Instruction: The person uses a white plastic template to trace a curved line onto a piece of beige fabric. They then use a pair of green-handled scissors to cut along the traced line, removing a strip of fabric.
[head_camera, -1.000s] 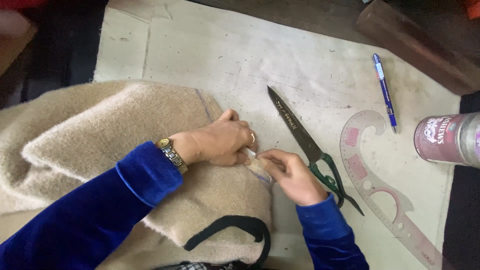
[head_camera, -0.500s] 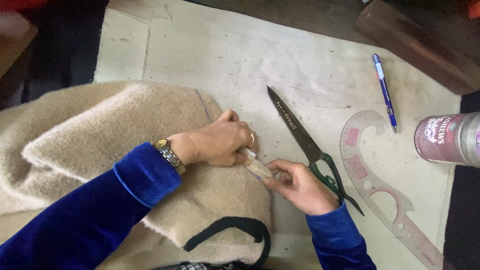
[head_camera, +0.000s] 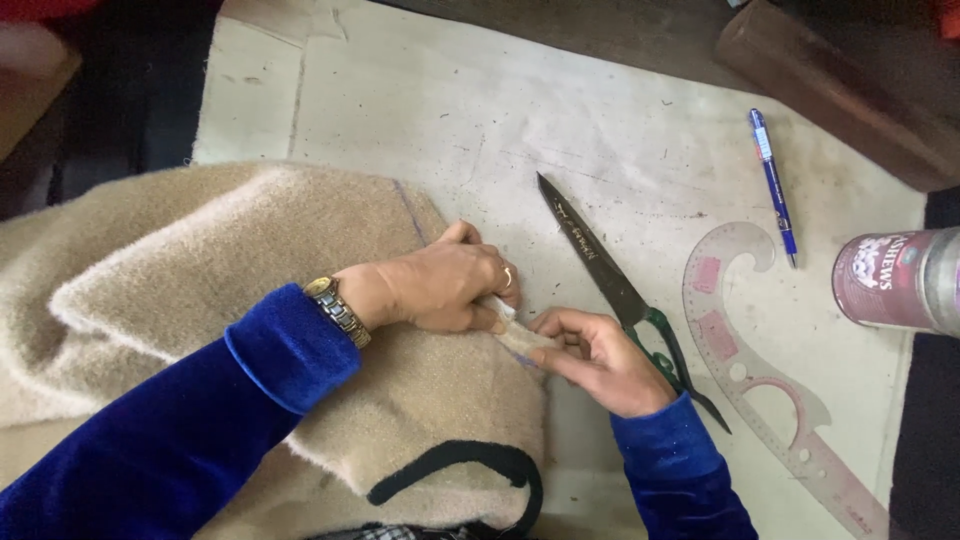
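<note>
Beige woolly fabric (head_camera: 220, 300), thick and folded in a heap, fills the left and lower left of the frame, its right edge running down the middle where your two hands meet. Your left hand (head_camera: 440, 285) lies flat on that edge, fingers pressed together and down, which looks meant to pin the layers so they cannot slide on the pale, scuffed bench (head_camera: 420, 110). A gold wristwatch (head_camera: 337, 310) sits just above your blue velvet sleeve (head_camera: 180, 430). At the bottom centre a black curved strap (head_camera: 470, 465) lies on the cloth.

Just right of the fabric edge, your right hand (head_camera: 600, 360) pinches a small pale flat piece (head_camera: 520, 335), thumb and fingers closed on it, its tip touching the cloth beside your left fingertips; what the piece is cannot be told for sure.

Touching the back of your right hand lie long dark scissors with green handles (head_camera: 615, 285), blades shut and pointing to the upper left, kept within easy reach. Further right rest a clear pink-tinted curved ruler (head_camera: 760, 380), a blue pen (head_camera: 772, 180) and, at the right edge, a maroon tin on its side (head_camera: 895, 280).
</note>
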